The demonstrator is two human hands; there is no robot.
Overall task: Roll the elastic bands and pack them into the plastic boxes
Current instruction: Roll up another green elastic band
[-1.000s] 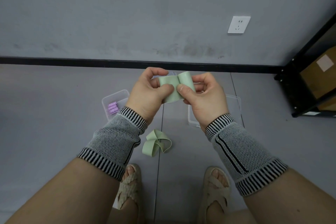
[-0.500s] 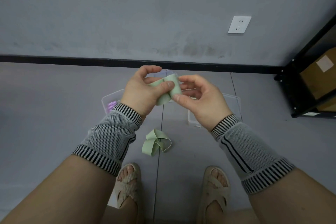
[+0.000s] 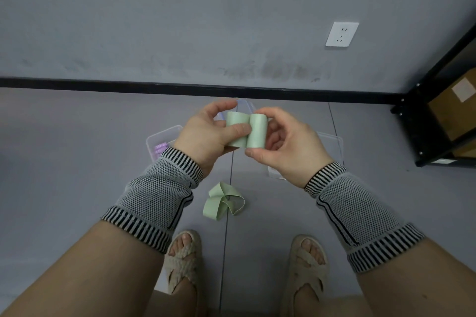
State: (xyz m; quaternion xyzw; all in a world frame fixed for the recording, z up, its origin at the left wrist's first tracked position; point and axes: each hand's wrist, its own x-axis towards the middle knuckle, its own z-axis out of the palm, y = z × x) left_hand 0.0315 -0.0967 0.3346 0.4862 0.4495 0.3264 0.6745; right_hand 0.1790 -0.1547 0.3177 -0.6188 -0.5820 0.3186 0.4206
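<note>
Left hand grip: our left hand [image 3: 206, 136] has its thumb curled over the front of the pale green elastic band [image 3: 246, 131] and its fingers behind, pinching the left lobe
Right hand grip: our right hand [image 3: 288, 147] is curled round the right lobe, index finger over the top and thumb under the lower edge; the other fingers sit loosely bent and hold nothing
Band in hand: held in the air between both hands, above the floor, bent into two rounded lobes side by side and not yet a tight roll
Spare band: a second green elastic band [image 3: 222, 201] lies loosely looped on the grey floor near our feet, well apart from the hands
Boxes: a clear plastic box with purple rolls [image 3: 161, 143] sits on the floor under our left wrist; another clear plastic box [image 3: 332, 144] lies under the right hand, its contents hidden from us
Risk, springing open: we judge the band will spring back if either thumb eases, since only fingertip pressure keeps the folds
Risk, uneven roll: if the edges drift out of line the roll may cone and fit the box badly
Risk, drop: shifting our hold to finish the roll could let it slip to the floor
Risk, wrong box: we cannot tell which box takes green, so it could be missorted
</note>
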